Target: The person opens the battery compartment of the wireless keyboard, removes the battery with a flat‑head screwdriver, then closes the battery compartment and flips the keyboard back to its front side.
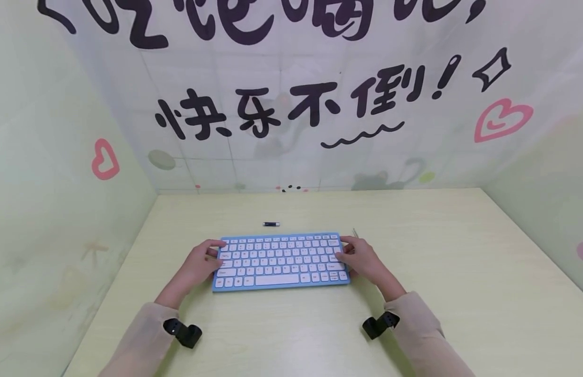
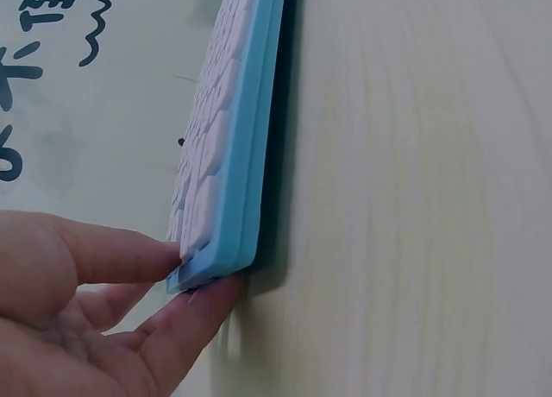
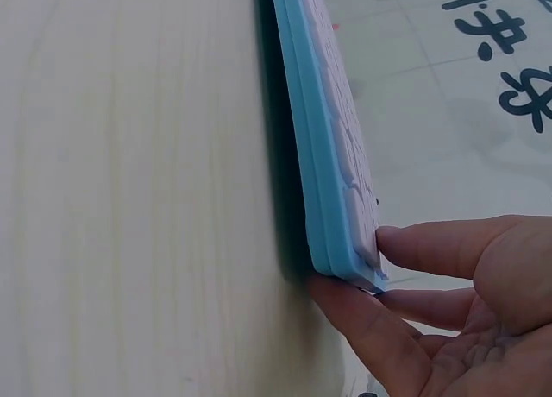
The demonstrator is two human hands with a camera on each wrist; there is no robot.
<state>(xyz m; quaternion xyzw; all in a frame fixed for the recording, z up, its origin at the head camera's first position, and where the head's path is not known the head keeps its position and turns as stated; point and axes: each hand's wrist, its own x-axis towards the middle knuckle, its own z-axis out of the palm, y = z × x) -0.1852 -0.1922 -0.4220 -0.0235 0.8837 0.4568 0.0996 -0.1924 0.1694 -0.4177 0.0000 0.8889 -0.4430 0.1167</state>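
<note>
A blue keyboard [image 1: 278, 262] with white keys lies level across the middle of the table, keys up. My left hand [image 1: 200, 263] grips its left end, thumb on the keys at the edge and other fingers reaching under the corner, as the left wrist view shows. At the opposite end my right hand [image 1: 363, 257] holds it the same way, with the thumb on top and a fingertip beneath the corner. A dark shadow runs under the keyboard's near edge [image 2: 246, 190]. Just beyond the far edge lies a small dark cylinder with a silvery end [image 1: 271, 224], which looks like a battery.
A thin metallic rod [image 1: 354, 232] shows behind the right hand, mostly hidden by it. The pale wooden table [image 1: 461, 272] meets a printed cloth wall [image 1: 282, 162] at the back, with further walls at left and right.
</note>
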